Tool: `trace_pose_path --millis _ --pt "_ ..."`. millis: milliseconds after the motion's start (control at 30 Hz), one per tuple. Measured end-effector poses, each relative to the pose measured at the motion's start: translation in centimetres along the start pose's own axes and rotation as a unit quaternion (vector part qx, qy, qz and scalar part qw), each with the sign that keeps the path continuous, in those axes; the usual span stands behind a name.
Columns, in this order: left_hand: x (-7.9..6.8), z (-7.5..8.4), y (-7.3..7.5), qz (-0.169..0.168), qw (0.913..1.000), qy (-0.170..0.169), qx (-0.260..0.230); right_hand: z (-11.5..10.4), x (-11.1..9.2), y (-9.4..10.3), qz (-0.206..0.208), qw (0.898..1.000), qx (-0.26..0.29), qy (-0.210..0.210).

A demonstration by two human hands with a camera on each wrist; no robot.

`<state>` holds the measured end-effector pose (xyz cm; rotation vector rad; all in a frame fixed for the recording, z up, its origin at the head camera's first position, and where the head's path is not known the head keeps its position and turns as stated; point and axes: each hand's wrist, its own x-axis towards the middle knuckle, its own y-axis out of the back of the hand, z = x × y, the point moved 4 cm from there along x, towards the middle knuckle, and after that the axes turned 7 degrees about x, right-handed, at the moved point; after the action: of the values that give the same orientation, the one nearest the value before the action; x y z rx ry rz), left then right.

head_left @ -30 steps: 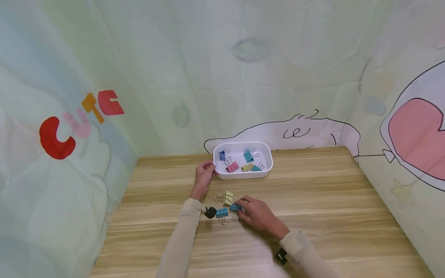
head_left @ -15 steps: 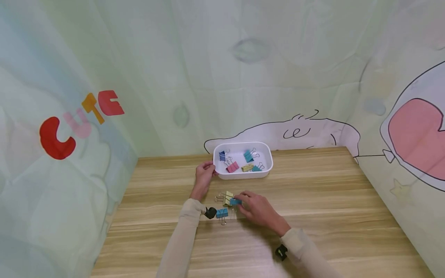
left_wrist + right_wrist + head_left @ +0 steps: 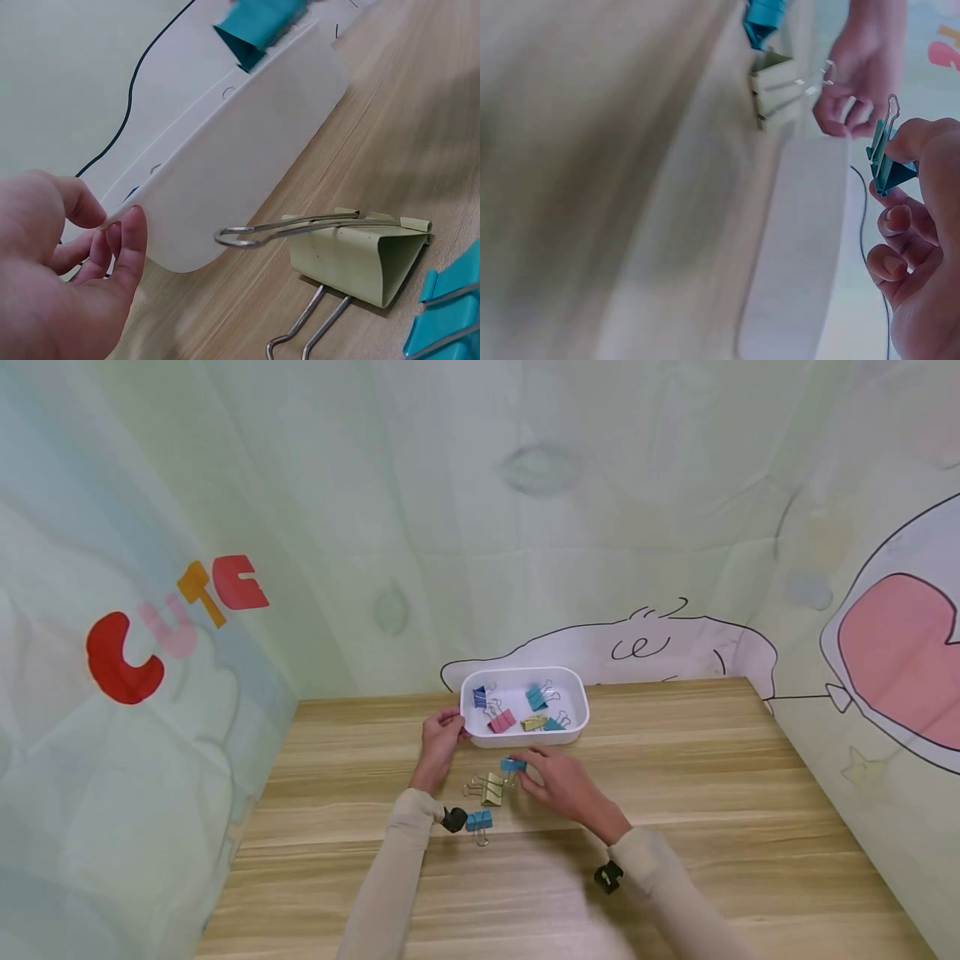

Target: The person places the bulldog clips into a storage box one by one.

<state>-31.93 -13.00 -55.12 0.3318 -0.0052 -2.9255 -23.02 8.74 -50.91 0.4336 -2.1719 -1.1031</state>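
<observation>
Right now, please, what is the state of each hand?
Left hand: closed, pinching the white rectangular plastic tray at its rim.
Right hand: closed, holding a blue metal binder clip.

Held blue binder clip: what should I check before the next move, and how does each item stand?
1. Right grip pinches the blue clip: ok.
2. Left grip holds the edge of the white tray: ok.
3. Bare floor shows among the tray's clips: ok.
4. Blue clip apart from the yellow clip: ok, by the left wrist view.
5. Blue clip over the tray: not ok, short of its near wall.
6. Blue clip above rim height: cannot tell.
</observation>
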Motion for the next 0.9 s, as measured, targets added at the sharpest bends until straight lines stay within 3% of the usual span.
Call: trace_pose_path --millis 400,900 --pt "0.1 -0.1 0.1 -0.006 1.0 -0.003 -0.005 0.7 4.0 3.6 0.061 0.998 -0.016 0.002" --pt "0.0 -0.1 0.0 -0.002 0.9999 0.0 -0.012 1.4 7.4 6.3 0.06 0.997 -0.008 -0.039"
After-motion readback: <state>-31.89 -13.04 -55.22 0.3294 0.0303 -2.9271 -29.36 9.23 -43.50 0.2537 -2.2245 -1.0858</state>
